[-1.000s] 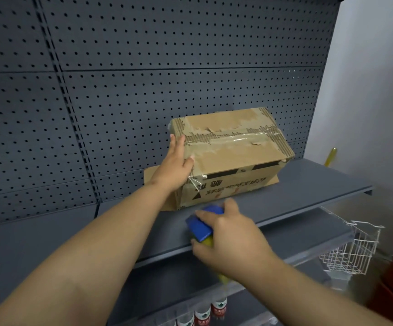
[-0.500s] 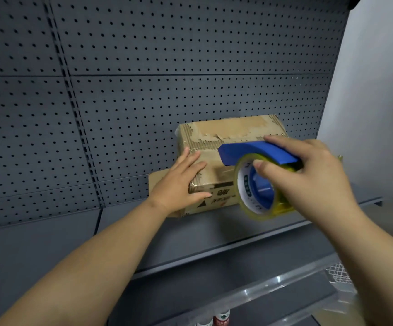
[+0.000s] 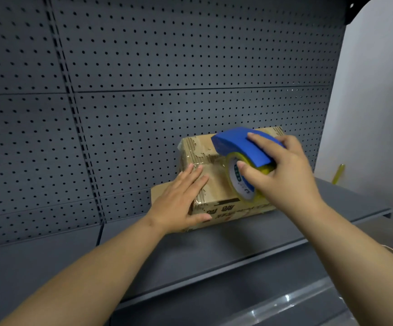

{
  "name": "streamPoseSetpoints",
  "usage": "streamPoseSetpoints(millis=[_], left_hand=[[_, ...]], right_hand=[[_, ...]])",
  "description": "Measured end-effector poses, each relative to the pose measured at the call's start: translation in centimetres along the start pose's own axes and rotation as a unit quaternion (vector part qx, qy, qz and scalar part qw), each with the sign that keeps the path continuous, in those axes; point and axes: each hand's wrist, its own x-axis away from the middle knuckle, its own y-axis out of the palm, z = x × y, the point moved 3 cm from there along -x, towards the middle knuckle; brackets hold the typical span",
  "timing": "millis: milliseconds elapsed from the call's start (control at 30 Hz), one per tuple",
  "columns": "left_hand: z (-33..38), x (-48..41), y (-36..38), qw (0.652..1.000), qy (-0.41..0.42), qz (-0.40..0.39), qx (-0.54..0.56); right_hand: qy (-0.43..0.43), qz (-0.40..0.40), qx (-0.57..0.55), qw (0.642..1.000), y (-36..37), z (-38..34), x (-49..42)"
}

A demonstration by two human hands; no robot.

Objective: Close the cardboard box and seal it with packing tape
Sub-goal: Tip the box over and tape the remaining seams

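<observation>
Back: dark grey pegboard (image 3: 143, 114), most of view, w/ slotted upright (image 3: 74, 114) down left-centre. Right: pale wall (image 3: 379, 90). Below pegboard: grey metal shelf (image 3: 214, 250), full width; edge of lower shelf (image 3: 284, 309) at bottom, glossy strip along front.

On shelf, right of centre, back against pegboard: cardboard box (image 3: 216, 187). Top flaps down, shut; surface paper torn, corrugation showing, old clear tape shiny across top. Black print on front face, illegible. Behind box at left: flat cardboard piece (image 3: 159, 191), up against pegboard, partly hidden.

Left hand (image 3: 177, 203) flat on box's near-left corner: fingers straight & together on top, thumb stretched along front face, pressing, not gripping. Right hand (image 3: 287, 175) wrapped round tape dispenser (image 3: 237, 142): fingers curled over blue handle, thumb on side of tape roll (image 3: 234, 183). Dispenser above box top, nose to the left, roll low over front-right part of top; touching box or not, can't tell.

Far right on shelf by wall: thin yellow obj (image 3: 338, 174), blurred, unidentifiable
</observation>
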Motion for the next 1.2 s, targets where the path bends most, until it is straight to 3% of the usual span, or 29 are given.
streamPoseSetpoints(millis=[100,233,433,533,667,733,833,933,1000,1200], left_hand=[[0.1,0.0,-1.2,0.990,-0.022,0.076,0.115],[-0.6,-3.1,-3.0,0.934,-0.196,0.175,0.240],[-3.8,-9.4,-2.5,0.819,-0.362,0.133,0.424],[-3.5,-9.6,-0.8,0.806,-0.362,0.092,0.459],[-3.9,-9.6,-0.5,0.803,-0.343,0.109,0.475],[-3.6,-9.7,-0.8,0.813,-0.356,0.104,0.448],[-3.2,-10.0,-1.5,0.861,-0.355,0.101,0.348],[-3.0,-10.7,-2.7,0.935,-0.302,0.097,0.158],[-2.0,-11.4,-3.6,0.963,-0.259,0.067,0.046],[2.3,-14.9,-4.9,0.951,-0.264,0.001,-0.160]], right_hand=[[0.011,-0.033,0.031,0.999,1.6,0.9,-0.1],[0.027,-0.024,0.018,0.999,2.6,1.9,0.6],[0.020,-0.007,-0.001,1.000,3.0,2.3,0.7],[0.010,0.010,-0.035,0.999,2.8,2.6,0.8],[0.001,0.121,-0.125,0.985,0.7,3.5,0.3],[-0.010,0.163,-0.133,0.978,-0.6,4.4,-0.5],[-0.004,0.192,-0.132,0.972,-2.0,6.4,-1.9],[0.017,0.200,-0.135,0.970,-2.8,9.0,-3.2],[0.040,0.199,-0.150,0.968,-3.3,10.6,-3.9],[0.067,0.165,-0.193,0.965,-4.2,14.6,-5.9]])
